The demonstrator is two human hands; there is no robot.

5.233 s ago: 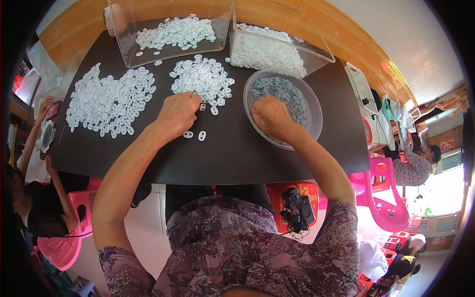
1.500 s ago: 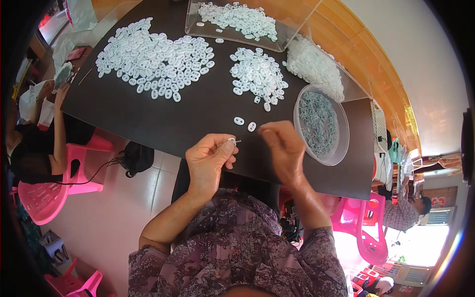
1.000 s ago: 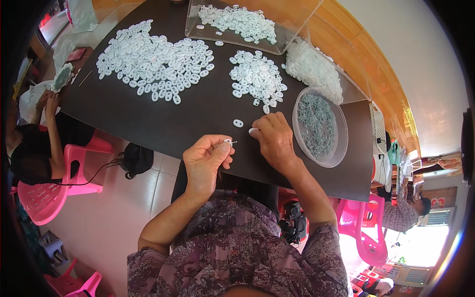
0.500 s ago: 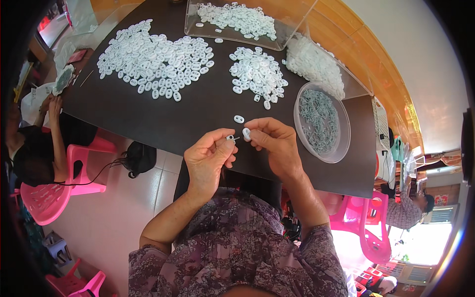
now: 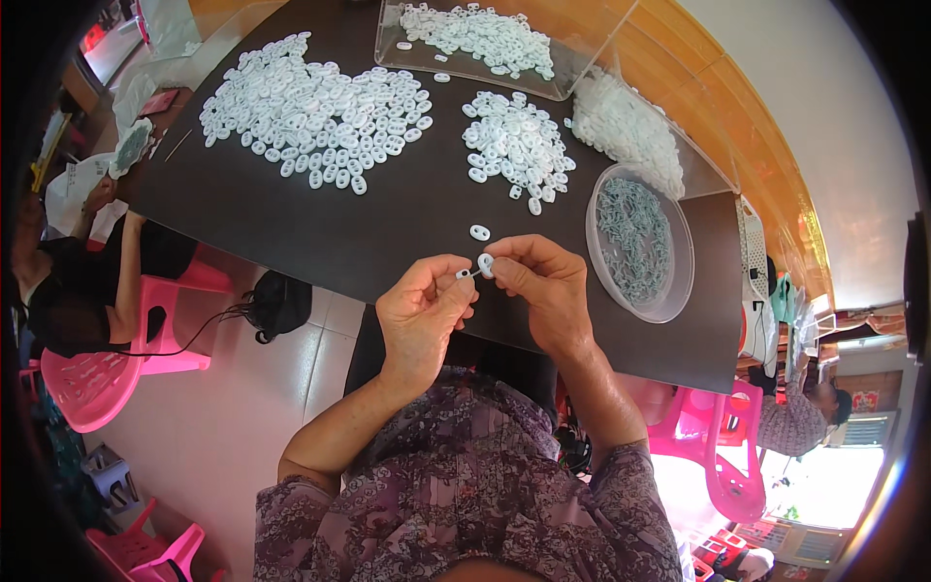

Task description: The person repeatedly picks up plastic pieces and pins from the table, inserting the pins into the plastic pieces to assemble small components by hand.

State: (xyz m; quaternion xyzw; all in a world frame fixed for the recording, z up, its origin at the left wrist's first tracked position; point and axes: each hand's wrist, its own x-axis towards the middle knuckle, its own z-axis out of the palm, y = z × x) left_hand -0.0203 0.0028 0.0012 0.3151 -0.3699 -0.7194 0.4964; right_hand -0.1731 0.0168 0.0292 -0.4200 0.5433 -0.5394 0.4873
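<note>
My left hand (image 5: pixel 427 301) pinches a small white plastic piece (image 5: pixel 463 274) from which a thin pin sticks out to the right. In my right hand (image 5: pixel 541 291) is a white oval two-hole piece (image 5: pixel 486 264), gripped between thumb and fingers. The pin's end meets the oval piece; whether it sits inside a hole I cannot tell. Just beyond my fingertips a loose white oval piece (image 5: pixel 479 233) lies on the dark table (image 5: pixel 388 223). To the right of my right hand stands a clear round tub (image 5: pixel 683 262) of small grey-green screw-like pins (image 5: pixel 635 238).
White oval pieces form a large heap (image 5: pixel 310 116) at the far left and a smaller heap (image 5: pixel 519 145) in the middle. Behind are a clear bin (image 5: pixel 465 80) and a bag of white pieces (image 5: pixel 630 131). Another person's arm (image 5: pixel 126 281) is at the left, near a pink chair (image 5: pixel 87 393).
My two hands have come together, so the pin now reaches the oval piece. The view has shifted slightly. At the left, the other person's hands have moved apart.
</note>
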